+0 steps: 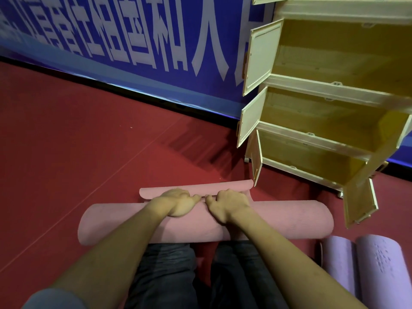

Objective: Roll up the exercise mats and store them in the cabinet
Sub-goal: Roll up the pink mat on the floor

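Observation:
A pink exercise mat point(278, 221) lies across the red floor in front of my knees, mostly rolled into a thick cylinder. A short flat strip of it point(196, 188) still stretches ahead of the roll. My left hand point(178, 202) and my right hand point(227, 205) sit side by side on top of the roll's far edge, fingers curled over it and gripping the mat. The cream cabinet point(323, 90) stands at the right with its doors swung open and yellow compartments showing.
Two rolled purple mats point(365, 268) lie on the floor at my right. A blue banner with white characters point(133, 36) runs along the back wall. An open cabinet door point(359, 204) hangs low near the pink roll's right end. Red floor point(78, 141) extends to the left.

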The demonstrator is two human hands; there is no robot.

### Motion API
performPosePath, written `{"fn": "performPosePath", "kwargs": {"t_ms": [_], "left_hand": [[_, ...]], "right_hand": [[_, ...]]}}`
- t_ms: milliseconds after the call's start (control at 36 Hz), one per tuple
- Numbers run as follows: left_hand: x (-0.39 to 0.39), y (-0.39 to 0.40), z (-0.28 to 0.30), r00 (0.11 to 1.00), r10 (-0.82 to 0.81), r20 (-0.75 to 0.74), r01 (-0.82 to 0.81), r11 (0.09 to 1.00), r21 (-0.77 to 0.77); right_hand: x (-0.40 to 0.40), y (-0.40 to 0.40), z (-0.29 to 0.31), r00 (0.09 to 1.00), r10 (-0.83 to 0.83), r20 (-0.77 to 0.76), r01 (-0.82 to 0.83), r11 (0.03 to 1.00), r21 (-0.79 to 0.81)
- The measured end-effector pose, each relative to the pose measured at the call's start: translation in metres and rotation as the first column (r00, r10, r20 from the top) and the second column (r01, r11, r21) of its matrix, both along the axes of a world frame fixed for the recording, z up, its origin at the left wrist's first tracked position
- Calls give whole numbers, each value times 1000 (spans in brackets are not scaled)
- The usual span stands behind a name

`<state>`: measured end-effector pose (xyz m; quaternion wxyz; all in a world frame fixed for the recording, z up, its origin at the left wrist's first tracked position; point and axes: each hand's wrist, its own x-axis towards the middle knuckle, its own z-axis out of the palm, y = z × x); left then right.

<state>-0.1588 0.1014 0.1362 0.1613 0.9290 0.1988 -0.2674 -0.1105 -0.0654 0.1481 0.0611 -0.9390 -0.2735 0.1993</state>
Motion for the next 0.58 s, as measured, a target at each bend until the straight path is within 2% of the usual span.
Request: {"fn": "performPosePath", "kwargs": {"t_ms": [111, 333, 444, 583], "left_hand": [[-8, -4, 4, 1000, 2, -17, -2, 999, -32], [-33, -22, 0, 985, 5, -174, -28, 991, -130], [-45, -30, -1, 978, -10, -208, -21, 989, -149], [-53, -26, -9, 991, 40, -131, -58, 989, -137]], "right_hand": [[-4, 1, 1, 999, -16, -46, 14, 999, -49], [-27, -16, 1, 985, -48, -168, 25, 990, -136], [-41, -23, 16, 975, -7, -223, -31, 986, -165], [-51, -27, 15, 982, 9, -187, -31, 993, -112]]}}
